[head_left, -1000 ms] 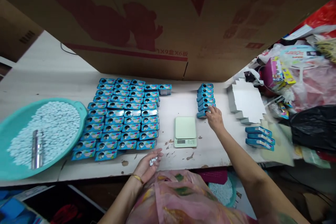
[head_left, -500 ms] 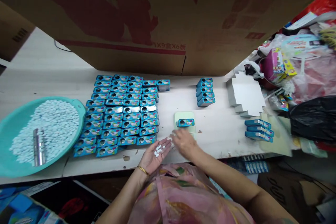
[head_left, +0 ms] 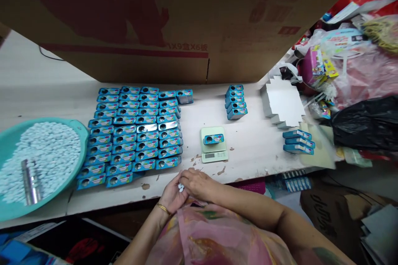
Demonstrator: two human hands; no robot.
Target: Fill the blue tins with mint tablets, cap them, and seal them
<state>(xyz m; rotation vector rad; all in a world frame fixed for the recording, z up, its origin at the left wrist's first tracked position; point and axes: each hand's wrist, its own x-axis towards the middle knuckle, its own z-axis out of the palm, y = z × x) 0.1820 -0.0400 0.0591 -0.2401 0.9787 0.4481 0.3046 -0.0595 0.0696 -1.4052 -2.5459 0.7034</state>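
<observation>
My left hand (head_left: 173,195), palm up and cupped at the table's front edge, holds several small white candy tablets (head_left: 180,188). Over that palm lies my right hand (head_left: 199,184), its fingers bent down among the tablets; its fingertips are hidden, so what they pinch cannot be seen. Just beyond both hands stands a pale green scale (head_left: 214,155) with a small display. A blue box (head_left: 213,139) with a round dark hole in its top rests on the scale's plate.
Rows of blue boxes (head_left: 124,147) stand left of the scale. At far left, a teal basin (head_left: 81,132) holds many tablets and a metal scoop (head_left: 30,182). More blue boxes (head_left: 236,103), white card (head_left: 284,101) and bagged clutter lie rightward. A big carton (head_left: 186,66) walls the back.
My right hand has drawn back from beside the scale onto my left palm, uncovering the scale's display. The left hand has moved slightly nearer my body and curled more. The camera view has shifted.
</observation>
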